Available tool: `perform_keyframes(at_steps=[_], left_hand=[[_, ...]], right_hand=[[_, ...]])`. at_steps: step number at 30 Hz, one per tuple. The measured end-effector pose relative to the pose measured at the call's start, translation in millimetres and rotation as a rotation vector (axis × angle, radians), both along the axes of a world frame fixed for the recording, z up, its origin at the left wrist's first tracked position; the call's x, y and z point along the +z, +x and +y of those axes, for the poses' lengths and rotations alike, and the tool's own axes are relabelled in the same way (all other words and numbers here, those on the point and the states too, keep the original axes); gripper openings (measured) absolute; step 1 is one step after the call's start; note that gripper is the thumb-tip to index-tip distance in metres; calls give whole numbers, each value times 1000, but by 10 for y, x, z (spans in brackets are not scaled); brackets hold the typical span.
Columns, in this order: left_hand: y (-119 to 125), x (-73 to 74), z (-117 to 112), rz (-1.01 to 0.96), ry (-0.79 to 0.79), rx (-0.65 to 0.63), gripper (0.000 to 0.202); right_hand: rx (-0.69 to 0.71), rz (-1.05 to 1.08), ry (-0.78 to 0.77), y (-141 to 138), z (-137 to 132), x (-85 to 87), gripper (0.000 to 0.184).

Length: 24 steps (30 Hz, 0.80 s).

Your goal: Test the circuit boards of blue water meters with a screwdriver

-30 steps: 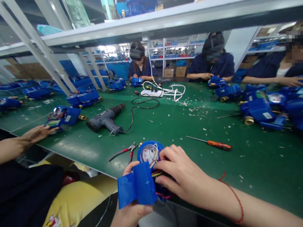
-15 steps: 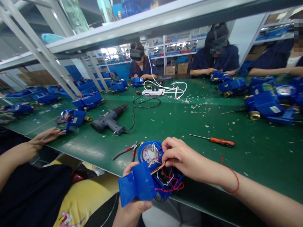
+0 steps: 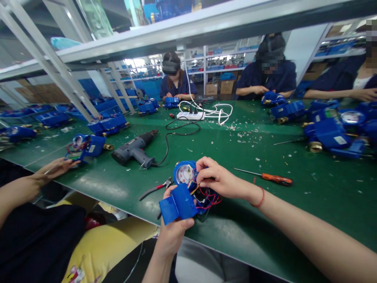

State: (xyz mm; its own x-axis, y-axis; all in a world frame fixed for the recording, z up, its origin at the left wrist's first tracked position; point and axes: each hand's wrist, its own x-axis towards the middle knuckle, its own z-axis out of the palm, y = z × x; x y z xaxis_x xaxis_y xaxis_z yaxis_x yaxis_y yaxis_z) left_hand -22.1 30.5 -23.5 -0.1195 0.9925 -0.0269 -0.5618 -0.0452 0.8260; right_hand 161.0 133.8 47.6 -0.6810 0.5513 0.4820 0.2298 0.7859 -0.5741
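Note:
A blue water meter (image 3: pixel 185 173) with a round dial and an opened housing lies at the table's front edge. My left hand (image 3: pixel 176 232) is closed around its blue plastic cover (image 3: pixel 178 204), which is tilted up in front of the housing. Over the meter's right side, my right hand (image 3: pixel 216 177) pinches thin wires with its fingertips; the exact ends are hidden. Red wires (image 3: pixel 212 200) loop out of the housing below that hand. Cutting pliers (image 3: pixel 156 188) with red-and-black handles lie just left of the meter, partly covered by it and my left hand.
An orange screwdriver (image 3: pixel 277 179) lies to the right, a heat gun (image 3: pixel 136 149) to the left. Behind are a white power strip (image 3: pixel 191 116) and its cables. More blue meters (image 3: pixel 332 131) crowd the right. At left, a co-worker's hand (image 3: pixel 59 167) touches another meter (image 3: pixel 93 146).
Both my hands and the meter have moved a little up and away from me, further onto the table. The cover has shifted right with my left hand; my right hand still pinches the wires.

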Motion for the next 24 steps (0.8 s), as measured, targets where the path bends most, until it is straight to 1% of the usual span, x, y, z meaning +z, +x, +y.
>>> perform_keyframes(at_steps=[2,3,5,7,10,12,15,18,21,24], left_hand=[[48,26,-27,-28,-24,7,94],[67,46,-51,-34,-34,20,93],[96,87,-108,-33,-59,48,92],[115,112,-156,-23,-66,68,92],[123,90,-190,-5,-63,91,94],[107,43,-192,29,-51,119,94],[67,-36,-190,86,-28,171,92],[57,-81,-207,124,-34,169,89],[88,-85,-228,151,-55,156,89],[119,-69,-238,145,-68,153,89]], right_hand=[[-46,50,19,26,29,-36,15],[-88,84,38,45,-4,-44,15],[-160,147,97,77,-161,-38,16],[-157,163,171,81,-389,-17,15],[-87,60,211,35,-691,-17,12],[-119,-25,191,12,-794,-58,12],[-228,-85,174,60,-834,-151,16],[-301,-120,180,165,-852,-214,15],[-324,-132,165,218,-900,-192,15],[-270,-99,101,178,-930,-124,17]])
